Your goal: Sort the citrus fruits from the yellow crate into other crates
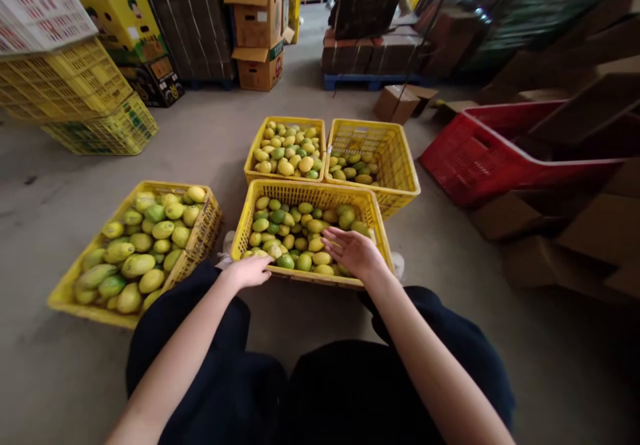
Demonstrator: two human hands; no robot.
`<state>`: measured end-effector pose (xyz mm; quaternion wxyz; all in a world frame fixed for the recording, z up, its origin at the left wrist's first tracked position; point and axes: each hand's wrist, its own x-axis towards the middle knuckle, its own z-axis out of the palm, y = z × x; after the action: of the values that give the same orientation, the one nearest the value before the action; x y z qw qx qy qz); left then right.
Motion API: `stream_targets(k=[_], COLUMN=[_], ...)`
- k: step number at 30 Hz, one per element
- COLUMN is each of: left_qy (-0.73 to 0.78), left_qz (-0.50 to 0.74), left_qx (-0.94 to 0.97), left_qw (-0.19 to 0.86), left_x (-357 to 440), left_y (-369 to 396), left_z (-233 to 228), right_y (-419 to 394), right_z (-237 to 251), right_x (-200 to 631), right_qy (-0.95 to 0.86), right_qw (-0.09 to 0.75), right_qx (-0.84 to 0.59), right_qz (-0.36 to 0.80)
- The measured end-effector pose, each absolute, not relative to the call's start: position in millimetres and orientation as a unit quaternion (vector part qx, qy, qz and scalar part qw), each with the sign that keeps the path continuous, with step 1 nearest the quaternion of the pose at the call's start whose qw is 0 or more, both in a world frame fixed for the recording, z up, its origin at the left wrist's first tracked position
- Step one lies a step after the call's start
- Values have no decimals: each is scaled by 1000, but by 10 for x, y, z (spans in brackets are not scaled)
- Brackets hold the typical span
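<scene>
A yellow plastic crate [310, 191] stands in front of me, between my feet, with many yellow and green lemons [303, 245] covering its bottom. My left hand [247, 271] lies across its near left rim, fingers stretched toward the right beside the closest lemons. Over the right part of the same crate, my right hand [354, 251] is open with the palm turned up and the fingers spread. No fruit shows in the right palm. Part of what lies under both hands is hidden.
Behind stand a fuller yellow lemon crate [247, 158] and a sparsely filled one [400, 158]. At left a crate [65, 301] is heaped with larger yellow-green lemons. A red crate [460, 158] and cardboard [550, 265] crowd the right; stacked baskets [65, 85] rise far left.
</scene>
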<state>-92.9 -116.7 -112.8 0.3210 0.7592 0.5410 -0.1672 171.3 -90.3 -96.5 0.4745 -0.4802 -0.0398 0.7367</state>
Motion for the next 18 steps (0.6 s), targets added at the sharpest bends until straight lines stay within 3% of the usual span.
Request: stream_targets(k=[8,18], left_qy=[564,693], left_qz=[-43,-48], left_qx=[740,604], left_qw=[364,392], left_x=[-760,-720], left_y=[-816,-154], left_z=[-1845,-2534], right_y=[-927,-982], right_z=[-745,-598], right_x=[1907,2129], right_qy=[22,84], right_qw=[536,563], right_qx=[-451,-399], right_qz=[713,719])
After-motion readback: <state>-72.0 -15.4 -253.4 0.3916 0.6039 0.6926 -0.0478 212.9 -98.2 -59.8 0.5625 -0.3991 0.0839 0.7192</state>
